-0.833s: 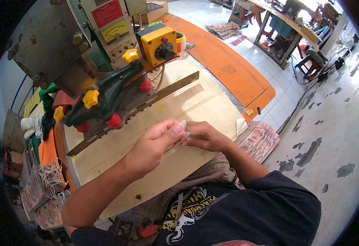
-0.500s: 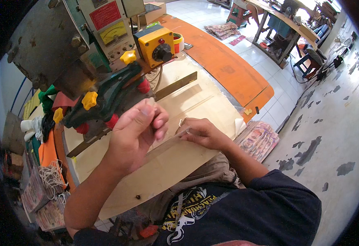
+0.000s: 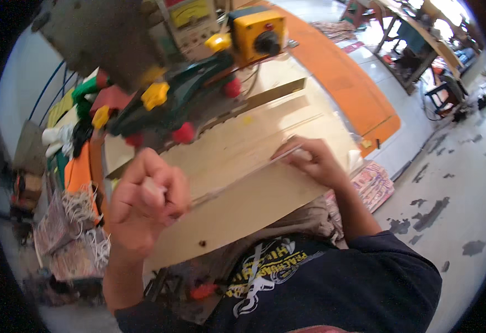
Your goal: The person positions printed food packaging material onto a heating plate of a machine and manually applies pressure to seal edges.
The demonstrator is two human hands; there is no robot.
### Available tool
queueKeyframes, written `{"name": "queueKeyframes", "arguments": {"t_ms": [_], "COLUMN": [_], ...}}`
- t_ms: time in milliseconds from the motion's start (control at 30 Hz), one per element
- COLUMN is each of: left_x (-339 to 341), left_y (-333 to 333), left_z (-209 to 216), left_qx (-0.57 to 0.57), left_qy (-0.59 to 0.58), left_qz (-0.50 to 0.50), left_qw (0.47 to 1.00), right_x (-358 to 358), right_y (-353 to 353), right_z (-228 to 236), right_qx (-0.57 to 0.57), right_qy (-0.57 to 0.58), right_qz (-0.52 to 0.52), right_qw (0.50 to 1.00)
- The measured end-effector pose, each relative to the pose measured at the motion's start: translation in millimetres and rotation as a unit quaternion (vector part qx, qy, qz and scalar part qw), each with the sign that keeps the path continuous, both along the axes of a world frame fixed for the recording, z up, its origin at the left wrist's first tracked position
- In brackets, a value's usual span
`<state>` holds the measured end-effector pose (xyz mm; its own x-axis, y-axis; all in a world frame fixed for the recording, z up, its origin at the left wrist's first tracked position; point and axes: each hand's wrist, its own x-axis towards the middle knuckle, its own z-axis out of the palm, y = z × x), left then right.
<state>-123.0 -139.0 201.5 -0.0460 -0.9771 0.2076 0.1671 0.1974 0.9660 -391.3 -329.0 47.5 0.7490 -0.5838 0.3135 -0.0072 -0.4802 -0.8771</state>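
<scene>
Head view: the right hand (image 3: 312, 158) pinches the upper end of a thin, clear strip (image 3: 257, 172) between thumb and fingers. The strip slants down toward the left hand (image 3: 148, 202), above a cream work surface (image 3: 243, 216). The left hand is raised, its fingers curled inward; owing to motion blur, it cannot be determined whether they grip the strip's lower end.

A long metal bar (image 3: 276, 93) lies beyond both hands, along the foot of a machine. Fitted to the machine is a dark green bracket (image 3: 198, 80) with yellow knobs (image 3: 155, 96) and red feet (image 3: 183, 133). A yellow control box (image 3: 259, 33) with a black dial (image 3: 267, 43) sits near the bracket's far end. A small dark spot (image 3: 202, 243) marks the near part of the surface. Printed packages (image 3: 373, 183) lie beyond the right forearm; an orange tabletop (image 3: 343, 72) adjoins the far side.
</scene>
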Motion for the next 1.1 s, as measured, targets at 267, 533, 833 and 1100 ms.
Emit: {"name": "queueKeyframes", "arguments": {"t_ms": [267,533,833,1100], "left_x": [101.0,230.2,215.6,139.9], "left_y": [78.6,185.6,207.8,172.8], "left_z": [26.5,45.4,40.5,2.0], "left_qx": [-0.137,-0.238,-0.190,0.077], "left_qy": [0.162,0.205,0.093,-0.331], "left_qz": [0.138,0.247,0.546,0.386], "left_qw": [0.967,0.917,0.811,0.858], "right_x": [-59.2,-126.7,-160.4,-144.5], "right_y": [-41.0,-100.3,-114.7,-108.5], "right_z": [12.5,5.0,-13.5,-23.9], "right_qx": [0.063,0.081,0.112,0.224], "right_qy": [0.017,0.010,-0.104,-0.239], "right_qz": [-0.130,-0.169,-0.226,-0.188], "right_qw": [0.989,0.982,0.962,0.926]}}
